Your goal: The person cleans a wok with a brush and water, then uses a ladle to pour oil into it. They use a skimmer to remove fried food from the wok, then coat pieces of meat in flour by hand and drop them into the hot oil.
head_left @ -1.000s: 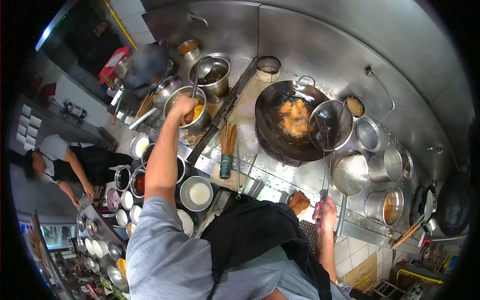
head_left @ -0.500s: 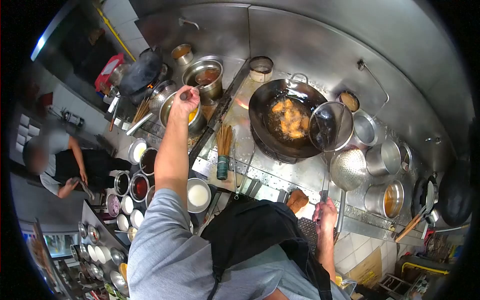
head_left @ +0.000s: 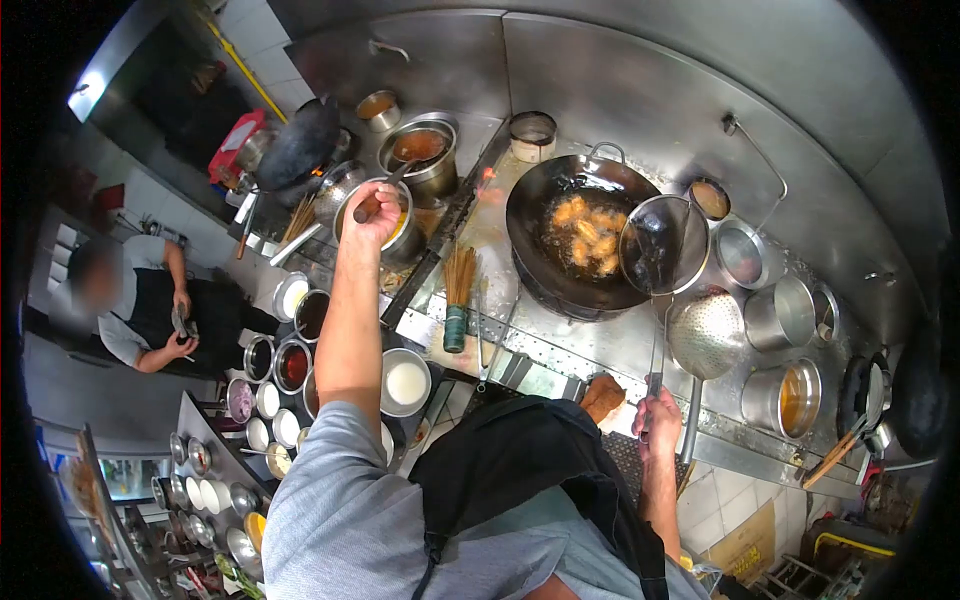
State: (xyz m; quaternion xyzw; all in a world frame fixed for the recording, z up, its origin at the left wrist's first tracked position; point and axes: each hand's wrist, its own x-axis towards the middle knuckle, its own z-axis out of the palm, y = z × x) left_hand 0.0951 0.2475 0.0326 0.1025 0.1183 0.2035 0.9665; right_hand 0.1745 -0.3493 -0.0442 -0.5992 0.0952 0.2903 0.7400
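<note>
My left hand (head_left: 369, 214) is closed around the dark handle of a ladle (head_left: 398, 174), which reaches to a steel pot (head_left: 437, 183) of reddish-brown liquid. Just below that hand stands another steel pot (head_left: 408, 236) with something yellow in it. My right hand (head_left: 658, 422) grips the long handle of a round mesh strainer (head_left: 664, 245). The strainer's mesh overlaps the right side of a black wok (head_left: 530, 210). Golden-brown fried pieces (head_left: 590, 235) sit in the wok's dark oil. Beside the strainer handle lies a perforated skimmer (head_left: 706, 335).
A bamboo brush (head_left: 456, 300) lies left of the wok. Steel pots (head_left: 780, 314) and a faucet (head_left: 757, 170) are on the right. Bowls (head_left: 405, 383) stand at lower left. A co-worker (head_left: 170, 300) stands at far left, near a second, tilted wok (head_left: 300, 145).
The view has shifted slightly. Fried pieces in the wok have moved apart and look lighter. The co-worker's hands have come together around an object. Both my hands keep their grips.
</note>
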